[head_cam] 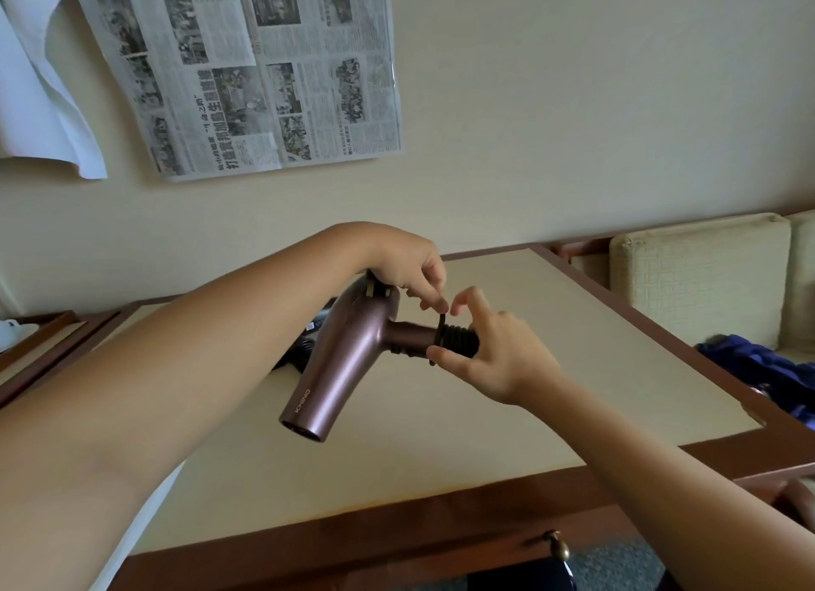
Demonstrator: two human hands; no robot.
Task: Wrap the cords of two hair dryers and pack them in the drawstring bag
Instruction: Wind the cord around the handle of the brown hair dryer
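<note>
- Head view: a metallic mauve-pink hair dryer [348,352] is held in the air above the cream-topped wooden table [507,423], nozzle pointing down toward the near left.
- The black cord [456,341] is wound in tight coils round the dryer's handle, which sticks out to the right.
- The left hand [408,266] comes over the back of the dryer, thumb and forefinger pinched together on a loop of cord just above the coils.
- The right hand [489,359] closes on the coiled handle end, thumb beneath, forefinger lifted and crooked.
- A second dark dryer [304,348] lies on the table behind, mostly hidden.
- Blue fabric [763,370] sits at the far right; I cannot tell whether it is the bag.
- Judging by this, the first cord is nearly wrapped; next the loose end needs tucking so the coils hold.
</note>
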